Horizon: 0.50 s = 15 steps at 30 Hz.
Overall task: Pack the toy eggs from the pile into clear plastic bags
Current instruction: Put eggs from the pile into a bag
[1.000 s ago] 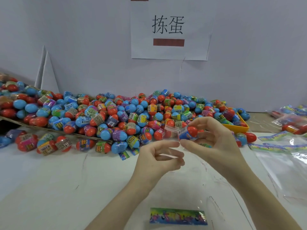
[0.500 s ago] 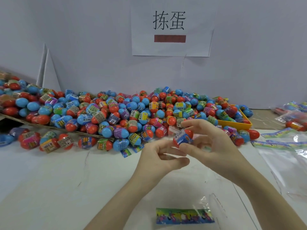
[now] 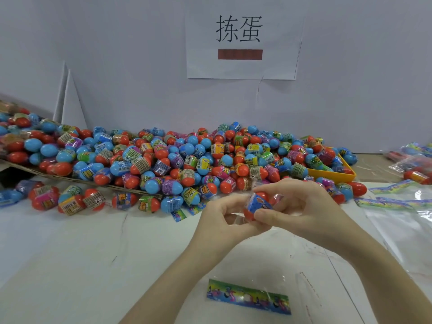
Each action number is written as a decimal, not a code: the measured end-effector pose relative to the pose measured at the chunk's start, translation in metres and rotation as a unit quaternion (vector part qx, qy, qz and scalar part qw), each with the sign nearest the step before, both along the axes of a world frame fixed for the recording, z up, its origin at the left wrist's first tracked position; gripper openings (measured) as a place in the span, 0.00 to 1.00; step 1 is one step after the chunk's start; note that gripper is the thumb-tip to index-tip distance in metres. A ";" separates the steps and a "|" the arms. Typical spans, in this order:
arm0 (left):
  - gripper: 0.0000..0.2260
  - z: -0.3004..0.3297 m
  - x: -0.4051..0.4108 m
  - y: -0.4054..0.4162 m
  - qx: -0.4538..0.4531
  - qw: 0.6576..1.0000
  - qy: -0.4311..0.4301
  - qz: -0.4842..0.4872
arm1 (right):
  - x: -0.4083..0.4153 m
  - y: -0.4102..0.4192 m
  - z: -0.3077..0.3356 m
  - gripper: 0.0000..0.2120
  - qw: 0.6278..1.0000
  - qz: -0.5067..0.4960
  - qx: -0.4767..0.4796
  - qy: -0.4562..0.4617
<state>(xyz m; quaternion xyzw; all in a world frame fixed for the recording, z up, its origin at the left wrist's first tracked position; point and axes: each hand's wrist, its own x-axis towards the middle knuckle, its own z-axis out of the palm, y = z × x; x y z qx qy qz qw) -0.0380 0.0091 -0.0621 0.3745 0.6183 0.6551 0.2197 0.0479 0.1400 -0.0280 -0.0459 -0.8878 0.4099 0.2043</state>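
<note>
Nearest, at 6 o'clock: a clear plastic bag (image 3: 292,286) lay flat on the white table (image 3: 81,265), its colourful header strip (image 3: 249,296) running 9-to-3, slightly tilted.

Above it, centre frame, both forearms came in from the bottom edge and converged. The right hand (image 3: 301,213) gripped a toy egg (image 3: 258,204), fingers curled over its top and thumb pressed on its near side. The egg's long axis ran roughly 7-to-1, orange end down toward 7, blue label band in the middle. The left hand (image 3: 224,218) was curled, pinching thin clear film just at the egg's 8 o'clock side; exact contact with the egg was unclear.

Farther, from 9 to 2 o'clock: the pile (image 3: 175,160) of eggs against the wall, spilling over a yellow tray (image 3: 334,175). More bags (image 3: 402,220) lay at 3 o'clock. A paper sign (image 3: 242,43) hung at 12.
</note>
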 end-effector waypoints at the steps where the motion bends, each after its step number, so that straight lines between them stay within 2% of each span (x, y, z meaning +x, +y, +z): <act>1: 0.11 -0.001 0.000 0.000 -0.003 1.000 0.004 0.001 | 0.000 0.000 -0.001 0.12 1.000 0.010 0.007 -0.003; 4: 0.11 -0.001 -0.001 0.000 -0.010 1.000 0.011 0.003 | -0.002 0.001 -0.002 0.08 1.000 0.011 -0.005 0.003; 6: 0.11 -0.001 0.000 0.001 -0.014 1.000 0.026 0.006 | -0.003 0.002 -0.003 0.12 1.000 0.000 -0.010 0.005; 9: 0.09 -0.002 0.001 0.002 -0.022 0.999 0.047 0.012 | -0.004 -0.002 -0.004 0.04 1.000 -0.020 -0.011 -0.003; 12: 0.10 -0.002 0.001 0.002 -0.027 0.998 0.055 0.017 | -0.004 -0.003 -0.005 0.11 0.999 -0.041 -0.012 0.007; 15: 0.09 -0.002 0.002 0.003 -0.015 0.998 0.055 0.018 | -0.004 -0.005 -0.005 0.10 0.999 -0.046 -0.018 0.005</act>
